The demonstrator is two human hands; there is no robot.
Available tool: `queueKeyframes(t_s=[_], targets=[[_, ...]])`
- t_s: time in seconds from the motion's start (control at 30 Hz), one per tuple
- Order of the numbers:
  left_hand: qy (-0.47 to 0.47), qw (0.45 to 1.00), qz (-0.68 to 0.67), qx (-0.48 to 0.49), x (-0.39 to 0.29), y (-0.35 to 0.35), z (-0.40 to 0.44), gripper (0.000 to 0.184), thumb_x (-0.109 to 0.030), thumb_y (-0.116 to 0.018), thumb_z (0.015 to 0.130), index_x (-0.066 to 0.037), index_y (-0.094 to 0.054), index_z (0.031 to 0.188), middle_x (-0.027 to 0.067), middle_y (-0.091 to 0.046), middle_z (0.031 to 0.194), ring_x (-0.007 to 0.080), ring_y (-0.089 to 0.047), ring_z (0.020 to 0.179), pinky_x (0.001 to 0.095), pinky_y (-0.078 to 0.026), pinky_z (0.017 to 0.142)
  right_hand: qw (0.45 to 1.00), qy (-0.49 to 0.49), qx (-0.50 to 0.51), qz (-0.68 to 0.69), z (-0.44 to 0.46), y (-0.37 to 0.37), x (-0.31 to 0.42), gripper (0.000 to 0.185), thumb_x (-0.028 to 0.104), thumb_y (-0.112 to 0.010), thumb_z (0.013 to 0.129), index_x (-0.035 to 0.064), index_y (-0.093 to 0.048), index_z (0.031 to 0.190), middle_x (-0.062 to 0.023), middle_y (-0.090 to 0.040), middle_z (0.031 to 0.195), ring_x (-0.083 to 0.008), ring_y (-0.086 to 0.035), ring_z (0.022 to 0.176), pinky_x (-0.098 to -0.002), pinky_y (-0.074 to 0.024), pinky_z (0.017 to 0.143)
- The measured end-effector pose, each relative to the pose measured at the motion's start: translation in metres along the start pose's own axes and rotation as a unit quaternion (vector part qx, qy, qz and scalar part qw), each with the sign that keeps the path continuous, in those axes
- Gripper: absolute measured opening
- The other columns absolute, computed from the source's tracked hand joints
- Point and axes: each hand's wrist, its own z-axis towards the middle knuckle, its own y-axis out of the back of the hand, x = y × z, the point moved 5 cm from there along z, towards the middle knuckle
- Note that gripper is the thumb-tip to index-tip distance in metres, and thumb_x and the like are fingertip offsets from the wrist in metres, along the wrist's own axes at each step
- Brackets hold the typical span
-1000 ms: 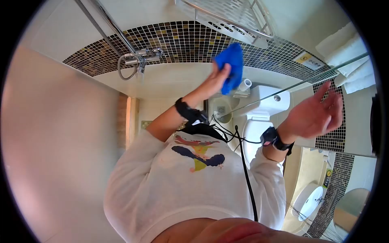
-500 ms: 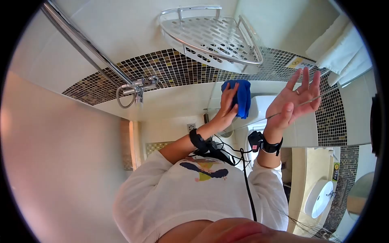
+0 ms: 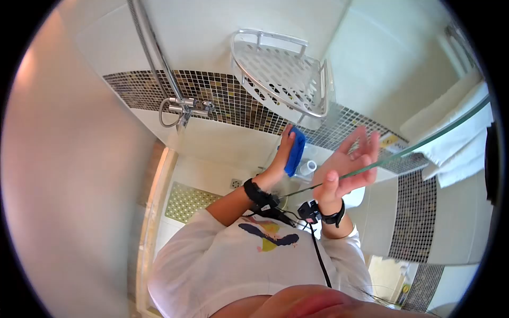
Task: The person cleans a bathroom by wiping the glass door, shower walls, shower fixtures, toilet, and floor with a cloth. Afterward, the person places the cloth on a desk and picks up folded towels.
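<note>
**Q:** Any lettering in shot?
**A:** A yellow-and-white sign (image 3: 393, 143) on the wall, at two o'clock from the right hand (image 3: 342, 168); its text is too blurred to read.

**Q:** And the hands?
**A:** The left (image 3: 281, 157) reaches up, fingers nearly straight along the blue cloth (image 3: 297, 151) in its grasp, below the rack (image 3: 281, 74) at twelve o'clock. The right is raised, palm showing, fingers spread and loosely curled, overlapping the edge of the glass (image 3: 424, 143); whether they touch it, one cannot tell.
</note>
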Motion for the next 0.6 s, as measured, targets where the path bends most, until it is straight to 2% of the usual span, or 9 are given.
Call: queueKeyframes(t_s=[0.1, 0.23, 0.27, 0.33, 0.4, 0.47, 0.5, 0.57, 0.6], targets=[[0.005, 1.0, 0.013, 0.004, 0.019, 0.013, -0.005, 0.067, -0.049, -0.027, 0.092, -0.001, -0.016, 0.136, 0.0103, -0.027, 0.137, 0.0204, -0.019, 0.128, 0.0302, -0.01, 0.106, 0.998, -0.006, 0.036, 0.06, 0.003, -0.005, -0.005, 0.057, 0.021, -0.055, 0.08, 0.0163, -0.027, 0.129, -0.0195, -0.014, 0.14, -0.0353, -0.021, 0.127, -0.0519, -0.0109, 0.104], [0.208, 0.958, -0.182, 0.076, 0.059, 0.034, -0.039, 0.067, -0.049, -0.027, 0.092, -0.001, -0.015, 0.137, 0.0073, -0.028, 0.136, 0.0182, -0.026, 0.124, 0.0283, -0.016, 0.104, 0.998, -0.007, -0.018, 0.057, -0.005, -0.001, -0.007, 0.058, 0.02, -0.058, 0.078, 0.0134, -0.028, 0.128, -0.0199, -0.015, 0.139, -0.0362, -0.022, 0.126, -0.0528, -0.0115, 0.104], [0.213, 0.957, -0.183, 0.074, 0.057, 0.031, -0.044, 0.067, -0.049, -0.027, 0.092, -0.001, -0.015, 0.137, 0.0073, -0.028, 0.136, 0.0182, -0.026, 0.124, 0.0283, -0.016, 0.104, 0.999, -0.007, -0.013, 0.043, -0.005, 0.001, -0.007, 0.059, 0.02, -0.058, 0.078, 0.0128, -0.027, 0.127, -0.02, -0.015, 0.139, -0.036, -0.022, 0.126, -0.0526, -0.012, 0.104], [0.165, 0.979, -0.102, 0.066, 0.047, 0.029, -0.045, 0.065, -0.048, -0.028, 0.092, -0.001, -0.016, 0.136, 0.0079, -0.03, 0.134, 0.018, -0.03, 0.122, 0.0278, -0.021, 0.103, 0.999, -0.01, -0.02, 0.031, -0.007, 0.001, -0.007, 0.06, 0.021, -0.06, 0.078, 0.0121, -0.026, 0.127, -0.0201, -0.016, 0.139, -0.0357, -0.024, 0.126, -0.0517, -0.0135, 0.104], [0.002, 1.0, -0.001, 0.01, 0.039, 0.027, -0.014, 0.062, -0.045, -0.027, 0.093, 0.0, -0.018, 0.135, 0.0088, -0.034, 0.131, 0.0186, -0.031, 0.122, 0.0287, -0.024, 0.102, 0.999, -0.018, -0.028, 0.03, -0.005, 0.001, -0.006, 0.063, 0.022, -0.061, 0.077, 0.0125, -0.025, 0.127, -0.0202, -0.017, 0.138, -0.0358, -0.025, 0.125, -0.0512, -0.0138, 0.104], [-0.115, 0.988, 0.08, 0.065, -0.029, -0.011, 0.003, 0.065, -0.046, -0.029, 0.092, -0.001, -0.016, 0.136, 0.0103, -0.032, 0.132, 0.0191, -0.03, 0.121, 0.0299, -0.023, 0.102, 0.999, -0.029, -0.03, 0.019, -0.003, -0.001, -0.007, 0.063, 0.023, -0.062, 0.077, 0.013, -0.025, 0.128, -0.0202, -0.018, 0.138, -0.0357, -0.026, 0.124, -0.0511, -0.0138, 0.104], [-0.104, 0.989, 0.077, 0.068, -0.049, -0.019, 0.007, 0.065, -0.046, -0.029, 0.092, -0.001, -0.016, 0.136, 0.0103, -0.032, 0.132, 0.0191, -0.03, 0.121, 0.0299, -0.023, 0.102, 0.999, -0.025, -0.035, 0.028, -0.001, -0.002, -0.006, 0.064, 0.023, -0.062, 0.077, 0.0135, -0.025, 0.128, -0.0201, -0.018, 0.138, -0.0355, -0.027, 0.124, -0.0507, -0.0139, 0.104], [-0.114, 0.97, 0.046, 0.208, -0.074, -0.04, 0.012, 0.073, -0.051, -0.033, 0.089, -0.002, -0.01, 0.138, 0.0125, -0.024, 0.138, 0.0206, -0.022, 0.127, 0.031, -0.017, 0.104, 0.999, -0.021, -0.041, 0.028, -0.002, -0.001, -0.003, 0.065, 0.024, -0.062, 0.076, 0.0141, -0.025, 0.128, -0.02, -0.018, 0.138, -0.0354, -0.027, 0.124, -0.0503, -0.014, 0.104], [-0.09, 0.982, -0.009, 0.167, -0.052, -0.03, 0.019, 0.084, -0.063, -0.048, 0.077, -0.011, -0.018, 0.135, 0.0075, -0.039, 0.126, 0.0171, -0.042, 0.113, 0.0334, -0.038, 0.094, 0.999, -0.023, -0.037, 0.028, -0.002, -0.001, -0.003, 0.066, 0.025, -0.062, 0.076, 0.0144, -0.025, 0.128, -0.0199, -0.018, 0.138, -0.0358, -0.027, 0.123, -0.0504, -0.014, 0.104]])
